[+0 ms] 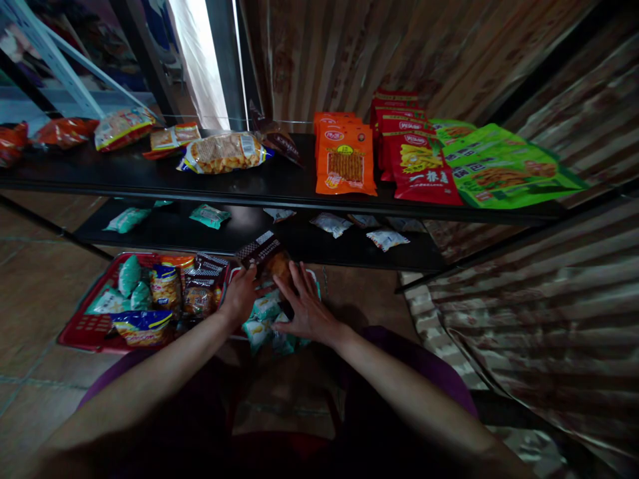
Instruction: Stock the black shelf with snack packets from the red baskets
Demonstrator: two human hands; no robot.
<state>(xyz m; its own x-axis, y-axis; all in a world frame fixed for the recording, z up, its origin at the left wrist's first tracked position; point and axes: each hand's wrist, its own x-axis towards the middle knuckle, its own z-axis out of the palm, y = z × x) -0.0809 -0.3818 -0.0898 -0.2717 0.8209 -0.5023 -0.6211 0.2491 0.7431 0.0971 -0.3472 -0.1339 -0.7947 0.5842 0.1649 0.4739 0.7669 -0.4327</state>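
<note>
A dark brown snack packet [260, 250] with a window showing its food is tilted above a light-rimmed basket [318, 285]. My left hand [240, 296] pinches its lower left edge, thumb on the front. My right hand [310, 313] has its fingers spread, fingertips against or just beside the packet's lower right; whether they bear on it I cannot tell. Below both hands, several small mint-green packets [264, 307] lie in the basket, partly covered by my fingers.
A red basket [80, 336] with mixed snack packets stands on the left. Ahead, a black shelf [289, 183] carries orange bags [345, 156], red bags [422, 163], green bags [514, 166] and a biscuit bag [224, 154]. Small packets [332, 224] lie on the lower shelf [279, 241]. A curtain [539, 299] hangs right.
</note>
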